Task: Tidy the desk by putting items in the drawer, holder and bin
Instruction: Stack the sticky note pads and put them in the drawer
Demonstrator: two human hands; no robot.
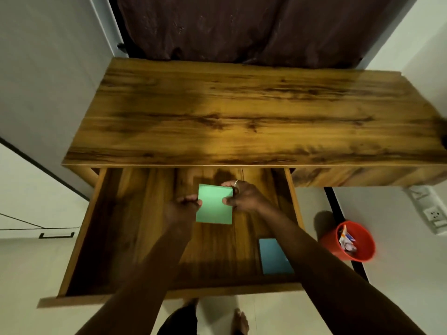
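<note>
A green pad of paper (214, 205) is held over the middle of the open wooden drawer (135, 213). My left hand (182, 209) pinches its left edge and my right hand (244, 197), with a ring on one finger, grips its right edge. A blue pad (274, 256) lies flat on the drawer floor near the front right corner, partly under my right forearm. An orange bin (349, 241) stands on the floor to the right of the drawer, with crumpled wrappers inside. No holder is in view.
The wooden desk top (242, 112) stretches above the drawer with nothing on it. A dark curtain (242, 27) hangs behind the desk. White wall sockets (433, 213) sit at the right. My bare feet (239, 321) stand below the drawer front.
</note>
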